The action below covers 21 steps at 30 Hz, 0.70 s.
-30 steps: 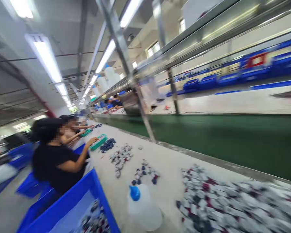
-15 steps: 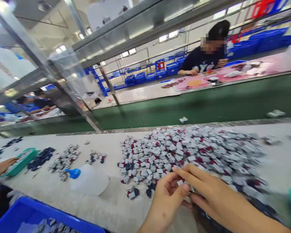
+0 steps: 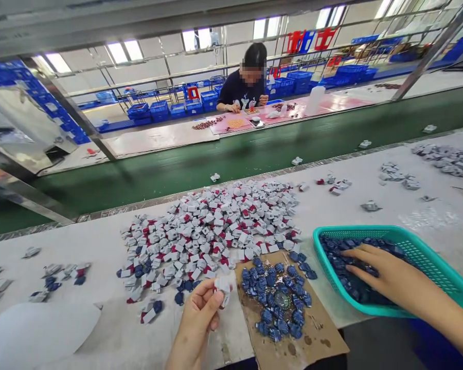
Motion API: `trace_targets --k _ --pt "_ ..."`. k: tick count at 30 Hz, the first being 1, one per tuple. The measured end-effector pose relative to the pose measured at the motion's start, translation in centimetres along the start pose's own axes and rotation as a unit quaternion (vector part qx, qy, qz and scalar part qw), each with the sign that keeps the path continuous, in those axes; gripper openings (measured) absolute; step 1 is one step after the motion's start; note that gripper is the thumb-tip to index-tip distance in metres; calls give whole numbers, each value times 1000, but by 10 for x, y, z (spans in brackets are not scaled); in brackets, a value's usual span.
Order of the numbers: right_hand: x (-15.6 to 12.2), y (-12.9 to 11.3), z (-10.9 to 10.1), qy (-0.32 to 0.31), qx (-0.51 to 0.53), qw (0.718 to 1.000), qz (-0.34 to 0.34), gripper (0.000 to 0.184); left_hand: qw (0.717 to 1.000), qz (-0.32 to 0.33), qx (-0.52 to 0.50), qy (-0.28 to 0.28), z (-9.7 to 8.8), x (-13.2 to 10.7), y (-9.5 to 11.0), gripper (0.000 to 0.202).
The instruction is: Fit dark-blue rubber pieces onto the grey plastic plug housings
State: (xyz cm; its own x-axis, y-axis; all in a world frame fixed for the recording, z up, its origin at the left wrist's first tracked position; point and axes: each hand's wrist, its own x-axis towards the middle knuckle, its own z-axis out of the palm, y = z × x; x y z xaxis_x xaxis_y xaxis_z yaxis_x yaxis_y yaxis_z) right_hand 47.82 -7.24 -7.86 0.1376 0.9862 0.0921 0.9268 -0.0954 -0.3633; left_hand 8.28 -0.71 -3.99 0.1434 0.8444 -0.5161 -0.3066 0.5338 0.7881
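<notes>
My left hand (image 3: pixel 200 316) pinches a small white plastic piece (image 3: pixel 223 288) between thumb and fingers, just in front of the heap of white and dark-red pieces (image 3: pixel 216 226). Inside a teal perforated basket (image 3: pixel 420 246), my right hand (image 3: pixel 374 267) reaches onto dark blue plastic parts (image 3: pixel 337 257), its fingers stretched and apart. The fingertips partly sink among these parts. Between my hands lies a brown cardboard sheet (image 3: pixel 320 341) carrying many blue ribbed parts (image 3: pixel 270 277) and tiny metal pins (image 3: pixel 315 322).
A white sheet (image 3: pixel 46 329) lies at the left front, with small clusters of pieces (image 3: pixel 61 277) behind it. A green belt (image 3: pixel 170 180) runs beyond the table, carrying a few white pieces. Across it, a person (image 3: pixel 243 87) sits at a pink-topped table. A metal post (image 3: pixel 73 118) stands left.
My view has swung to the right, bringing the teal basket and cardboard into sight. My hands have parted: the left keeps a white piece, and the right has moved into the basket.
</notes>
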Motion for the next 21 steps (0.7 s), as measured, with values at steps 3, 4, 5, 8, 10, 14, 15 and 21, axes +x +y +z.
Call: trace_targets --k 3,4,5,8,10,14,15,21 --pt "0 -7 0 -35 39 999 12 36 999 25 13 32 0 -3 -2 49" --pt "-1 -9 0 -44 51 998 20 38 999 23 16 41 -2 -4 -3 49" --pt "-1 -10 0 -49 60 997 30 40 998 20 16 51 -4 -4 -5 49" --pt "-2 -19 2 -46 78 994 64 46 997 8 7 81 -11 -5 -11 49" --pt "-2 -26 4 -30 84 992 91 50 996 1 5 89 -15 -6 -16 51" --pt "-5 -36 8 15 89 984 153 56 998 -18 4 67 -20 -7 -23 52" --pt "-6 -37 8 25 91 981 169 56 998 -24 4 59 -20 -7 -23 52" --pt "-20 -59 4 59 109 977 171 43 998 -19 -15 60 -22 -7 -21 50"
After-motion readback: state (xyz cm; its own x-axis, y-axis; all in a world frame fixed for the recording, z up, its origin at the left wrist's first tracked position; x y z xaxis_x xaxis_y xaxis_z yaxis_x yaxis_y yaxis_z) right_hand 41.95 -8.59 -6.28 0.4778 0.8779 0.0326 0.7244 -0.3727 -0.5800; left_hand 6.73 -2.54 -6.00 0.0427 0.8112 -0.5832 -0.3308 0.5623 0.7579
